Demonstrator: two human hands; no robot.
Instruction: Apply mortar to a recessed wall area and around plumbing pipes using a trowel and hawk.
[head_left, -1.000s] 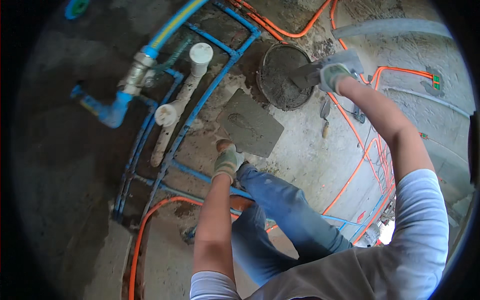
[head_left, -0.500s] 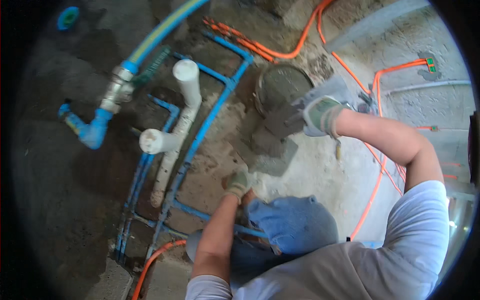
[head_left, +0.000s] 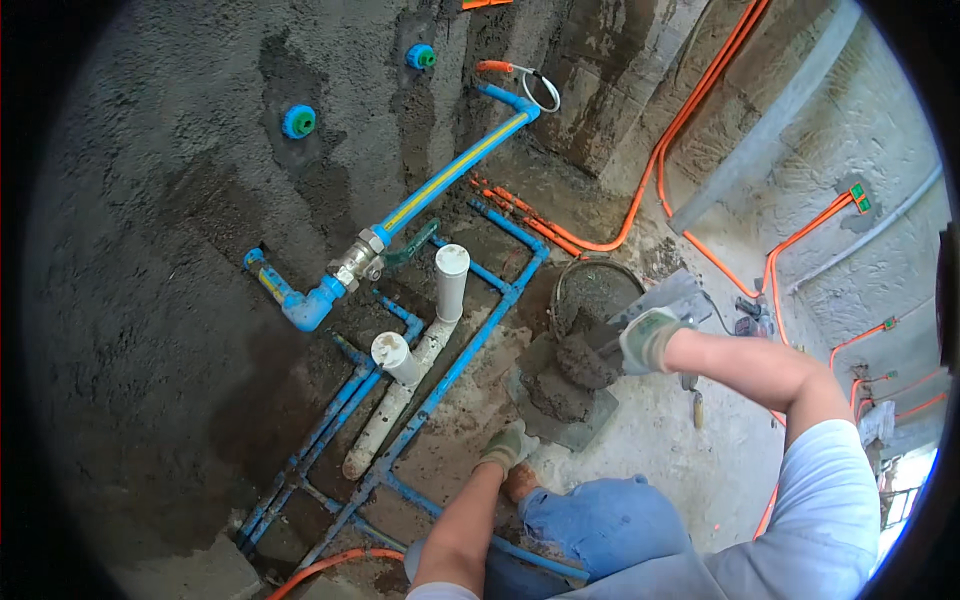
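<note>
My right hand (head_left: 648,342), in a pale glove with a green back, is closed on a flat plastering trowel (head_left: 675,298). Wet grey mortar (head_left: 588,362) clings to the trowel's lower side, over a square mortar board (head_left: 580,432). A heap of mortar (head_left: 555,397) lies on that board. My left hand (head_left: 508,447), gloved too, is closed at the board's near left edge; its fingertips are partly hidden. Just beyond the board stands a round bucket (head_left: 556,300) containing mortar.
Blue water pipes (head_left: 437,392) and a white drain pipe (head_left: 378,432) with two capped stubs run along the floor at left. A blue-yellow pipe with a metal valve (head_left: 358,262) juts from the wall. Orange conduits (head_left: 660,150) pass behind the bucket. A small tool (head_left: 698,410) lies at right.
My view has tilted up, showing more wall. The trowel has drawn back toward the board's bucket-side edge, and a mortar heap shows on the board.
</note>
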